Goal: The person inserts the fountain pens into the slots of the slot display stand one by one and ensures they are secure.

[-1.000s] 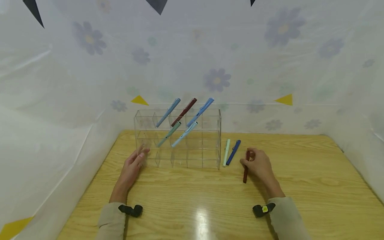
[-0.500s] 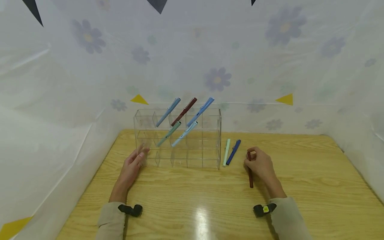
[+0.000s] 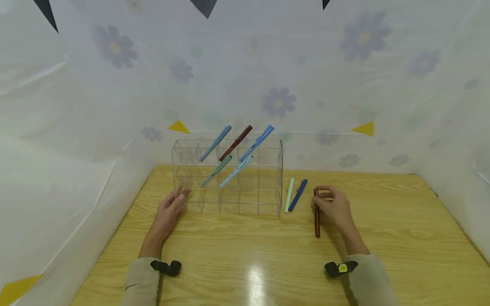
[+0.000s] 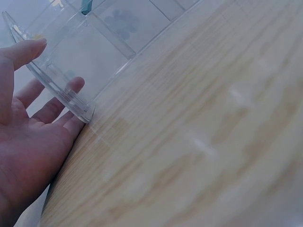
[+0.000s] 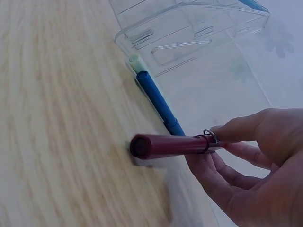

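My right hand (image 3: pixel 337 208) pinches a dark red pen (image 3: pixel 317 222) near its clip end, between thumb and fingers. The pen's other end points toward me, low over the table; the right wrist view shows its round end and metal clip. To its left a dark blue pen (image 3: pixel 297 195) and a light green pen (image 3: pixel 289 195) lie side by side. My left hand (image 3: pixel 167 214) holds the left side of a clear acrylic pen rack (image 3: pixel 281 182). In the left wrist view its thumb (image 4: pixel 29 49) is at the panel's front edge, with fingers seen through the plastic.
Several pens lean in the rack's compartments: grey-blue (image 3: pixel 215 143), dark red (image 3: pixel 235 143) and blue (image 3: pixel 256 143) in the top row, green (image 3: pixel 216 171) and light blue (image 3: pixel 236 171) below. A patterned curtain (image 3: pixel 229 76) encloses the wooden table (image 3: pixel 214 263).
My right hand has shifted slightly right with the dark red pen, which has turned and slid a little in the fingers, showing more of its length. The left hand and rack stay put.
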{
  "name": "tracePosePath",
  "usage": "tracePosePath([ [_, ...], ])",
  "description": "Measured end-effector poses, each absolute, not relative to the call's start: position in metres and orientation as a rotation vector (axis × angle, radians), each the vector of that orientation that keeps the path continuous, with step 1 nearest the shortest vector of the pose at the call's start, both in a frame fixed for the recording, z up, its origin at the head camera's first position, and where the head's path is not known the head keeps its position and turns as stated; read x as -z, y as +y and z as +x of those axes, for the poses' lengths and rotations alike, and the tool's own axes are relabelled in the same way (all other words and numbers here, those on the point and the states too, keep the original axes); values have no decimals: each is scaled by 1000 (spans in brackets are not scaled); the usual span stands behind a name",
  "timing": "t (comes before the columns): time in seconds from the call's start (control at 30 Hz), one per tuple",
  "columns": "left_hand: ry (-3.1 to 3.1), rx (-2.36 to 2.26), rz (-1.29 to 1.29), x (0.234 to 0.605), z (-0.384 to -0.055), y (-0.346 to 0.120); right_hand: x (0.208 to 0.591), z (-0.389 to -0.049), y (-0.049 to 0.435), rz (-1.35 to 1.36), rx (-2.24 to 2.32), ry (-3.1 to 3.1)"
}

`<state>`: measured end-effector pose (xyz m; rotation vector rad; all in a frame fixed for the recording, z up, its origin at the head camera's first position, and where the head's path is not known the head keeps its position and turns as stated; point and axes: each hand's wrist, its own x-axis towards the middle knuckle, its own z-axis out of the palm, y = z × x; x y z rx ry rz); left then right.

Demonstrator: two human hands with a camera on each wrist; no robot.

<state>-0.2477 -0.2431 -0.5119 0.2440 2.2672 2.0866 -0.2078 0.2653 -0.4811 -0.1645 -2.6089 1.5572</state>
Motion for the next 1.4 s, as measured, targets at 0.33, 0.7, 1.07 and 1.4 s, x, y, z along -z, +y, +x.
tracePosePath([
  [0.33,2243,-2111,233,510,-248,-243,470,-207,266,-42,-1982,-2332],
  [0.7,2268,-2076,235,510,-250,-242,455,-205,258,13,-2031,-2136],
  [1.07,2249,-2105,238,514,-249,-242,452,-204,252,57,-2031,-1991],
  [1.4,2266,-2087,218,513,-249,-244,443,-202,245,87,-2036,-1910],
])
